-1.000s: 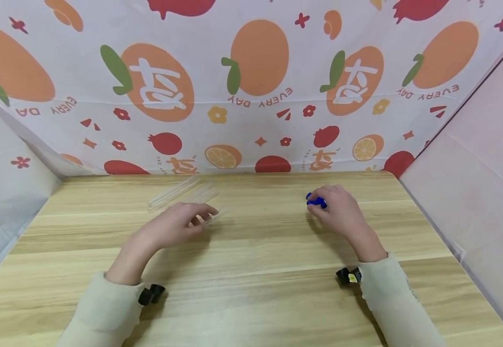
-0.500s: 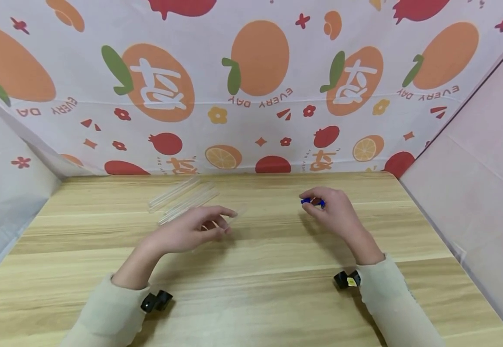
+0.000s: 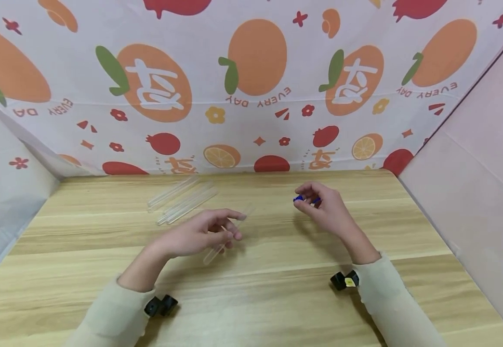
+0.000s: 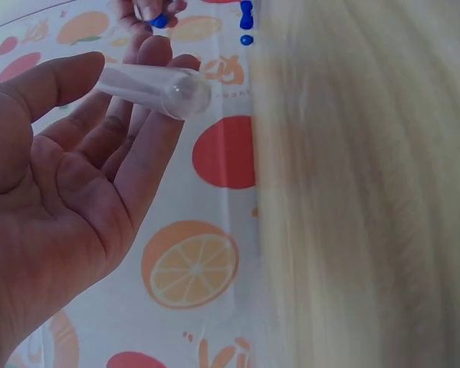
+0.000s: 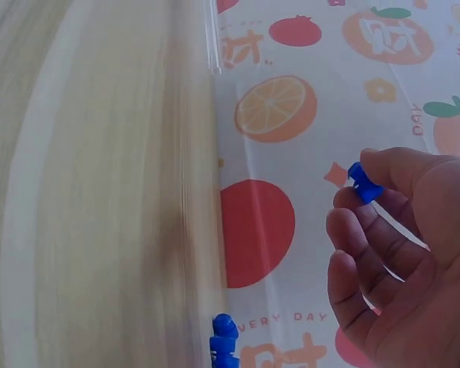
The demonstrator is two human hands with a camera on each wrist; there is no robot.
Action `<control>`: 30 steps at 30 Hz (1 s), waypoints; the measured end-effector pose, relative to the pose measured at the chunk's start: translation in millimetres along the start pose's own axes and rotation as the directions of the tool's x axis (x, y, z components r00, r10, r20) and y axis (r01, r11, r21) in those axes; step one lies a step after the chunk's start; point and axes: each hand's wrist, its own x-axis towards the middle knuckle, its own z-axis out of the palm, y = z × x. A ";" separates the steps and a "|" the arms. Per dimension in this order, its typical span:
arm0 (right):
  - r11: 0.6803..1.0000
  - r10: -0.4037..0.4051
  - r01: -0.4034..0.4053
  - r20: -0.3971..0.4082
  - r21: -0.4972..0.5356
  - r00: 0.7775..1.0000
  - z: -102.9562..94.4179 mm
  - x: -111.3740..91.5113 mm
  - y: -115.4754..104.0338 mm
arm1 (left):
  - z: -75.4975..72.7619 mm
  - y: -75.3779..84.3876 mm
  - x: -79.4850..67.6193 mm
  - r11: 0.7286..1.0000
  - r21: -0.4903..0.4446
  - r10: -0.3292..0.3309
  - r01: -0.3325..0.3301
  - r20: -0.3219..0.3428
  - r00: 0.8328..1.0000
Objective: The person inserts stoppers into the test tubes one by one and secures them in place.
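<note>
My left hand (image 3: 201, 233) holds a clear test tube (image 3: 214, 253) between thumb and fingers, tilted over the table. In the left wrist view the rounded closed end of the test tube (image 4: 188, 93) faces the camera. To the right, my right hand (image 3: 327, 209) pinches a small blue stopper (image 5: 366, 182) between thumb and index finger, its other fingers loosely bent. The two hands are apart, with bare wood between them. More blue stoppers (image 5: 224, 341) lie on the table near the right hand, mostly hidden behind it in the head view.
Several clear test tubes (image 3: 186, 205) lie side by side at the back left of the wooden table (image 3: 251, 299). A fruit-printed cloth (image 3: 217, 86) hangs along the far edge. Pale cloth walls (image 3: 472, 183) flank the table.
My left hand has moved right, away from the lying tubes, carrying its test tube, whose lower end now shows beneath the fingers. My right hand has shifted slightly left with the blue stopper.
</note>
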 end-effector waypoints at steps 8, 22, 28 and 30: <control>0.984 0.047 -0.055 0.048 0.172 0.998 1.6 -2.0 -2.9 | 11.2 -1.7 3.3 0.998 -0.066 -0.012 0.013 0.019 1.000; 0.863 0.107 -0.160 0.135 0.480 0.985 10.2 -1.4 -8.9 | 27.1 6.3 7.4 0.965 -0.249 -0.065 0.081 0.072 0.995; 0.822 0.114 -0.202 0.194 0.533 0.974 13.4 -3.6 -14.7 | 35.2 7.3 10.1 0.948 -0.304 -0.075 0.094 0.076 0.994; 0.815 0.111 -0.210 0.209 0.540 0.972 15.1 -4.6 -16.5 | 37.1 7.9 10.6 0.942 -0.321 -0.076 0.098 0.079 0.994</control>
